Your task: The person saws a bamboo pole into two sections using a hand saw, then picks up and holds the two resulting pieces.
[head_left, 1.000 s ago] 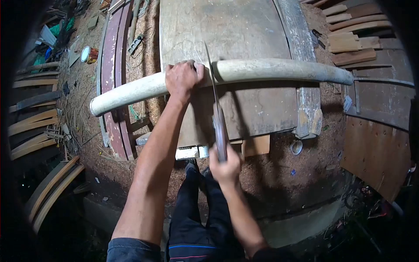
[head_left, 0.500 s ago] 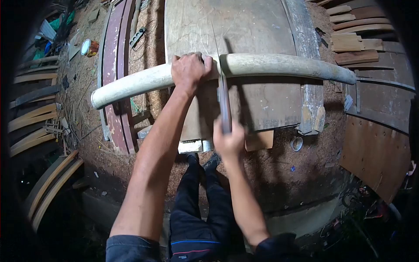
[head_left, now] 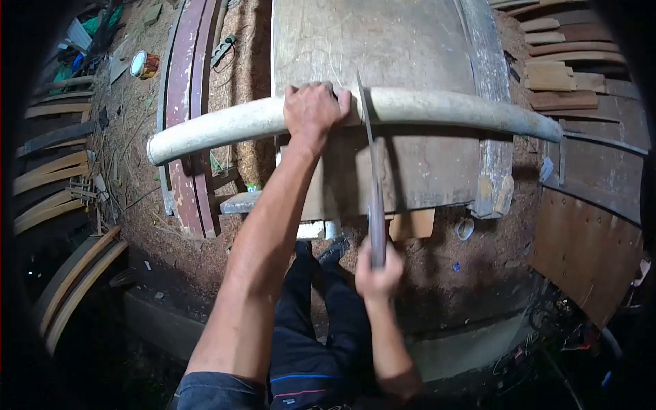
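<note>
A long, pale, slightly curved pipe (head_left: 451, 109) lies across the wooden work table (head_left: 383, 48), its left end reaching past the table. My left hand (head_left: 314, 113) grips the pipe from above, left of its middle. Just right of those fingers, the blade of a handsaw (head_left: 372, 164) crosses the pipe. My right hand (head_left: 378, 271) is closed round the saw's handle, below the table's near edge. Whether the blade has cut into the pipe cannot be made out.
Reddish planks (head_left: 184, 89) run along the left side, with a power strip (head_left: 223, 49) beside them. A paint can (head_left: 144, 64) stands farther left. Curved wood pieces (head_left: 89, 273) lie at both sides. A plywood sheet (head_left: 584, 253) lies at the right.
My right hand has drawn the saw back toward my body, so more blade shows below the pipe. My left hand still holds the pipe; the whole view has shifted slightly.
</note>
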Demonstrator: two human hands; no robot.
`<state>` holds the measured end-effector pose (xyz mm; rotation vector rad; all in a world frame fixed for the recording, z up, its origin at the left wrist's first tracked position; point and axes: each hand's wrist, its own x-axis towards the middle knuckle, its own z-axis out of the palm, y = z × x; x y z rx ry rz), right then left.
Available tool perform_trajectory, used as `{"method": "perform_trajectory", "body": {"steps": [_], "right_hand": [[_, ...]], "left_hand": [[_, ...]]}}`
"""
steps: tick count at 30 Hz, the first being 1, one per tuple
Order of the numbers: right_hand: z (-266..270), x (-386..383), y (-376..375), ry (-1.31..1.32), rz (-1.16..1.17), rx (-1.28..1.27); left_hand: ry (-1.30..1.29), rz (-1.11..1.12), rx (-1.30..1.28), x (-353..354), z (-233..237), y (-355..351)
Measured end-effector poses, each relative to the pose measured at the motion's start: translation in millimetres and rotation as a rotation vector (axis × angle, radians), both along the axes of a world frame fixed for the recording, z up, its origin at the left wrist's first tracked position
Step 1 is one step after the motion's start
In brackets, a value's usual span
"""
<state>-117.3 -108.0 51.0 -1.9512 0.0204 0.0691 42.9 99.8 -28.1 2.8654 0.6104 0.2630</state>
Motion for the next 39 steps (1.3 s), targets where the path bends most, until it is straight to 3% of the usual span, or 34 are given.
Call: {"method": "perform_trajectory", "body": {"steps": [2,3,5,6,7,8,11,12,13,14,15,18,19,21,23,24,26,28,29,32,33,36,39], "right_hand": [[-36,67,27,0.022,0.094,-0.159],[-29,97,50,0.019,0.094,-0.083],[-29,86,39,-0.030,0.138,-0.135],[-27,52,17,0.007,0.137,-0.158],[-41,10,-1,-0.048,0.088,-0.025],[-26,-12,-15,-0.169,0.130,-0.057],[-27,2,-9,-0.070,0.141,-0.079],[-37,30,13,-0.074,0.063,0.029],[-42,71,26,-0.080,0.096,-0.124],[-29,97,42,0.090,0.047,-0.033],[-33,89,39,0.068,0.077,-0.032],[-42,3,-12,-0.064,0.109,0.022],[-32,-21,-26,-0.158,0.138,-0.099],[-24,-18,-16,-0.008,0.069,0.026],[-39,43,16,-0.101,0.082,0.031],[-36,78,31,0.094,0.089,0.086],[-35,95,44,0.050,0.109,-0.035],[-31,46,18,-0.026,0.112,-0.004],[-41,17,6,-0.280,0.079,0.015],[-23,43,10,-0.099,0.054,-0.128],[-18,81,24,0.115,0.081,0.005],[-26,61,23,0.004,0.146,-0.058],[-20,-10,-13,-0.024,0.069,-0.006]], "left_hand": [[0.050,-0.003,0.002,8,2,6],[0.105,-0.002,-0.016,7,6,5],[0.208,0.005,-0.048,11,13,8],[0.178,0.001,-0.044,10,11,6],[0.140,-0.005,-0.035,10,8,6],[0.099,-0.004,-0.024,11,6,8],[0.106,0.011,-0.033,10,7,9],[0.095,0.018,-0.036,10,7,9],[0.084,0.015,-0.042,11,7,8],[0.078,0.008,-0.044,10,8,8],[0.254,0.033,-0.086,16,22,11],[0.119,0.007,-0.063,12,11,6],[0.121,0.007,-0.083,12,12,7],[0.138,0.042,-0.082,13,15,11],[0.149,0.036,-0.111,17,17,13],[0.158,0.044,-0.134,16,17,9],[0.170,0.059,-0.156,18,22,12],[0.208,0.069,-0.176,20,21,15],[0.219,0.070,-0.183,24,21,18],[0.225,0.078,-0.171,26,18,18],[0.237,0.086,-0.183,23,17,18],[0.238,0.089,-0.206,29,23,23],[0.206,0.099,-0.201,34,23,25]]}}
